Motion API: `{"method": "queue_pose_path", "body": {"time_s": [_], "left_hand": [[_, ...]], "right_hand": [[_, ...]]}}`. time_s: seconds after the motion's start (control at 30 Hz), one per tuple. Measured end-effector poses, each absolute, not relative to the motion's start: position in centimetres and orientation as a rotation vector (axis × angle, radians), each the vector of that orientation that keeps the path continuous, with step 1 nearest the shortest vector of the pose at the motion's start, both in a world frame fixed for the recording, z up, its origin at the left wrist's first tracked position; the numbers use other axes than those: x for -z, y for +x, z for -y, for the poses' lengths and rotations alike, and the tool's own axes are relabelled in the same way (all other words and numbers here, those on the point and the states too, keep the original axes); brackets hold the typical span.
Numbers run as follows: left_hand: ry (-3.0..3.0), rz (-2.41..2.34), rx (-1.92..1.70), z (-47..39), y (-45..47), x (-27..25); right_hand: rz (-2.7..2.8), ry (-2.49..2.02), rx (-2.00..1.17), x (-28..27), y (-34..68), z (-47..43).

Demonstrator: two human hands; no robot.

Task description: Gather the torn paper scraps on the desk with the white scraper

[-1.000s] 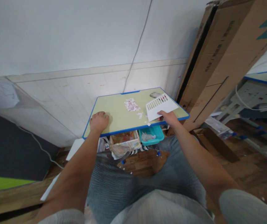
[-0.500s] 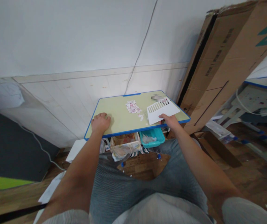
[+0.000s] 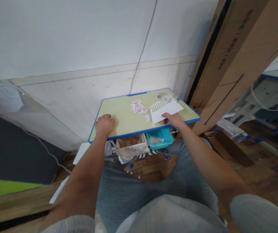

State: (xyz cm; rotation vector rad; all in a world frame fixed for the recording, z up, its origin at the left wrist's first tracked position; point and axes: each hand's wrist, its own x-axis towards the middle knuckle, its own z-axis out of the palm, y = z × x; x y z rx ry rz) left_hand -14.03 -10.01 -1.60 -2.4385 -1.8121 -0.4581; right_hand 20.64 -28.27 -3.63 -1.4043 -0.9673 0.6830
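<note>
White card (image 3: 167, 109) was over the right side of the table (image 3: 121, 118), pinched at its near edge by the right hand (image 3: 175, 120). Probably light, bendy, weakest where slotted, it suited that plain-edge hold. The left hand (image 3: 105, 125) rested loosely spread, seemingly empty.

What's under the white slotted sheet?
The white slotted sheet is over the tabletop; a reddish bit shows at its near edge, by the right hand. Anything else is covered.

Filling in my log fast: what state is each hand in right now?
Left hand: open, palm down on the tabletop, nothing visible in it.
Right hand: closed on the white slotted sheet, thumb on top.
</note>
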Motion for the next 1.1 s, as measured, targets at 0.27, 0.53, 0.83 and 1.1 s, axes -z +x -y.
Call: {"method": "queue_pose_path", "body": {"time_s": [0.27, 0.53, 0.83, 1.1], "left_hand": [[-2.447, 1.809, 0.440, 9.9, -14.1, 1.6], [-2.436, 1.811, 0.462, 9.7, -14.2, 1.8], [-2.453, 1.806, 0.473, 9.6, -14.1, 1.8], [-2.436, 1.821, 0.468, 9.9, -14.1, 1.6]], "right_hand": [[0.966, -1.391, -0.706, 3.6, 20.6, 28.9], [0.605, -1.367, -0.625, 3.2, 21.4, 26.5], [0.813, -1.485, -0.607, 3.8, 21.6, 26.6], [0.809, -1.475, -0.608, 3.7, 21.5, 27.1]]}}
